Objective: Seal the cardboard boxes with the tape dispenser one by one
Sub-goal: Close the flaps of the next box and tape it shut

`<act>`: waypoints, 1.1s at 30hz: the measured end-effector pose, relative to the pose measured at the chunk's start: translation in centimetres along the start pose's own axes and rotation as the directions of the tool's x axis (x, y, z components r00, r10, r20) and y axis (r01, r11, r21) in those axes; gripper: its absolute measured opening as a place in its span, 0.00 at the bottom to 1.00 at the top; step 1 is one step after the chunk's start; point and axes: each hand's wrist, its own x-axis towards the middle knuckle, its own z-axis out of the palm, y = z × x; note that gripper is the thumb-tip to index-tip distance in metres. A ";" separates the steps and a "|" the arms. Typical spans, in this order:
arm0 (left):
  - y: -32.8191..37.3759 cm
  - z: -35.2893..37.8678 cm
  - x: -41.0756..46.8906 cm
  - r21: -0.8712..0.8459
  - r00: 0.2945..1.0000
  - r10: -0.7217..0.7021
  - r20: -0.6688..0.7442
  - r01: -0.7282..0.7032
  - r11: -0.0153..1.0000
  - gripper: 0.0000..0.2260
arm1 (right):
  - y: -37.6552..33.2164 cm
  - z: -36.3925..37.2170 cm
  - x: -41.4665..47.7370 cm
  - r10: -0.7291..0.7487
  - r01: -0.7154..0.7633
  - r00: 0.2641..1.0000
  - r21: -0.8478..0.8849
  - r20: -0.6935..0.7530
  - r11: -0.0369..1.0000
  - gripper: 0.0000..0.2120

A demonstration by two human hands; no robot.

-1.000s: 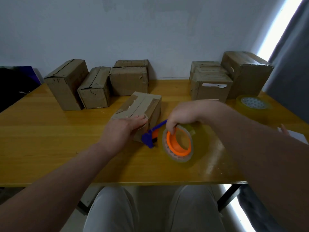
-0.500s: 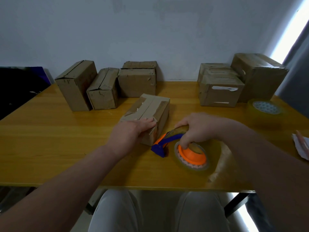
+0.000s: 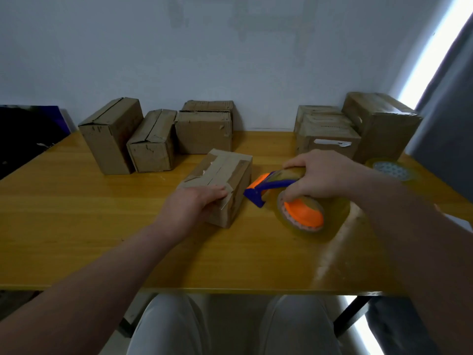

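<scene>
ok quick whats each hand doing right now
Left hand: open, fingers pressing on the box.
Right hand: grips the tape dispenser.

Wide counter (image 3: 76, 226) free near left and front, row of boxes (image 3: 153, 142) blocking back left, gap at back middle, box cluster (image 3: 330, 134) and spare tape roll (image 3: 391, 171) crowding far right

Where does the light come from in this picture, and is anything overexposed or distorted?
Head view: light comes from the window strip at upper right, blown out white; its glare streaks the table near the tape dispenser; the wide-angle lens stretches the forearms.
</scene>
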 end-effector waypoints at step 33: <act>2.8 -8.4 3.9 0.045 0.944 0.011 -0.330 0.004 0.999 0.10 | 1.7 7.2 1.3 0.007 0.019 0.927 0.066 -0.374 0.998 0.24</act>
